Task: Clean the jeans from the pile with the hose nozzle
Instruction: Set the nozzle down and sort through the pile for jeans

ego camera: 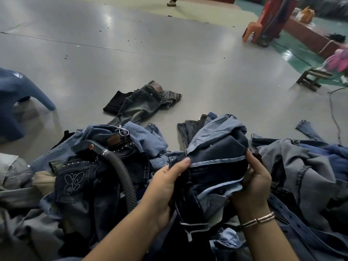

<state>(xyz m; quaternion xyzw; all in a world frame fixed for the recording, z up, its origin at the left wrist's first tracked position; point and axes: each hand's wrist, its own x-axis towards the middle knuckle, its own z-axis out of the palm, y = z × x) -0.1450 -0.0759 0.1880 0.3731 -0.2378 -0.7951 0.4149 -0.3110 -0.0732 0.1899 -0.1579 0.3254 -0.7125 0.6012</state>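
Hose nozzle (88, 147) lies unheld on the jeans pile (79, 178), left of the hands. Dark jeans (216, 155) are gripped by left hand (165, 187) and right hand (254, 183), fingers curled into the fabric. Cleaning of this pair is judged not yet started; a few jeans (143, 102) lie apart on the floor (169, 53).

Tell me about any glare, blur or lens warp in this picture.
Head view: bright glare streaks on the grey floor; wide-angle bending toward the edges; the blue stool at left looks smeared, while both hands and the jeans they hold are sharp.

blue stool (17, 95) cropped left, hose (124, 178) end buried
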